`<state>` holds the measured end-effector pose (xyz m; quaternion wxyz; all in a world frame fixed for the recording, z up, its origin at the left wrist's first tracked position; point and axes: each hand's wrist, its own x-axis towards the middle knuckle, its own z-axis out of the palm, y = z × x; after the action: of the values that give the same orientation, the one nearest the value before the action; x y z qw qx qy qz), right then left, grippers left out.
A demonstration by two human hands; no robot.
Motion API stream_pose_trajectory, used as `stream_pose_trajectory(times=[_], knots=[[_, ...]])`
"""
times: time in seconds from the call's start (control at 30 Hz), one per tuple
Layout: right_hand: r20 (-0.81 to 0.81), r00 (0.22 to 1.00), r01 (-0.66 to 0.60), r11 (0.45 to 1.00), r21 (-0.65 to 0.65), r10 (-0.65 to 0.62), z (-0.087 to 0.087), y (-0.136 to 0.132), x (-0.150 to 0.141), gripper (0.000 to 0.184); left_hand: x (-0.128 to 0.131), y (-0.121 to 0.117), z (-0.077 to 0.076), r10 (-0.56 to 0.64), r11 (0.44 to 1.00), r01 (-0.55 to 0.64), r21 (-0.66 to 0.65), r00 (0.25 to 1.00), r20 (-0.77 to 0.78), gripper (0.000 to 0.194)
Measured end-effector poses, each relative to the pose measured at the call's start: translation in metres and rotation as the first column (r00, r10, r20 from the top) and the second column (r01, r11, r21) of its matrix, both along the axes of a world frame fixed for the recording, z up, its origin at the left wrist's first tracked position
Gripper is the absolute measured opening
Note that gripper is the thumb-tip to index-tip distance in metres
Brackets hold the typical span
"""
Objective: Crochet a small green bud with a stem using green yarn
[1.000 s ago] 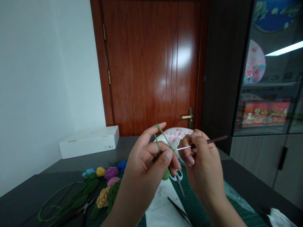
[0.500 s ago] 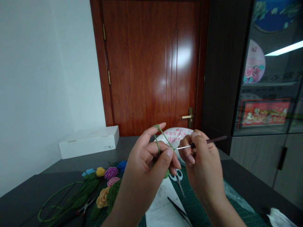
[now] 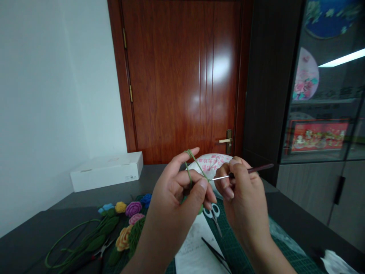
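The left hand [image 3: 173,201] held a small green crocheted piece [image 3: 200,209], partly hidden behind the fingers, with green yarn [image 3: 196,161] drawn taut over the raised index finger. The right hand [image 3: 242,194] gripped a slim crochet hook [image 3: 258,169] like a pencil, its steel tip at the yarn. The yarn looked soft and light, best held along the taut strand; the stiff hook was best held by its dark handle. Scissors [image 3: 213,216] lay just below the hands on a green cutting mat [image 3: 230,243], leaving little room downward. Crocheted flowers [image 3: 134,209] sat left of the left hand on the tabletop [image 3: 25,243].

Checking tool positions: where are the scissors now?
In the head view, the small scissors lie on the green cutting mat, below the right hand, beside the printed paper.
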<state>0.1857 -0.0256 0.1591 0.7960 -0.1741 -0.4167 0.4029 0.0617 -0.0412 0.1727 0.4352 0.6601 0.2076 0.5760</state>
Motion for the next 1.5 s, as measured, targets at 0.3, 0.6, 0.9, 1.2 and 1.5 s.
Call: stream_pose_trajectory(times=[0.3,0.6,0.9,1.2,1.5], knots=[[0.010,0.999,0.035,0.999,0.013,-0.035,-0.0005,-0.0009,-0.0009,0.038,-0.0021,0.0010,-0.0016,0.002,1.000,-0.002,0.017,1.000,0.003,0.055],[-0.001,0.999,-0.040,0.999,-0.008,0.040,0.0011,0.0016,0.0001,0.036,0.0006,0.0030,-0.0017,-0.021,1.000,0.020,0.020,0.999,0.028,0.054],[-0.003,0.995,-0.105,0.995,0.002,0.105,-0.0039,0.0027,-0.0005,0.037,-0.0010,0.0040,-0.0020,-0.047,0.999,0.046,0.012,0.997,0.066,0.055],[0.012,0.994,-0.107,0.994,0.013,0.107,-0.0053,0.0052,-0.0015,0.038,-0.0011,0.0011,-0.0024,-0.008,0.999,0.006,0.045,0.999,0.039,0.057],[0.008,0.986,-0.165,0.986,0.036,0.165,-0.0043,0.0025,-0.0057,0.034,-0.0010,0.0005,-0.0021,0.048,0.998,-0.049,0.047,0.999,0.017,0.060]])
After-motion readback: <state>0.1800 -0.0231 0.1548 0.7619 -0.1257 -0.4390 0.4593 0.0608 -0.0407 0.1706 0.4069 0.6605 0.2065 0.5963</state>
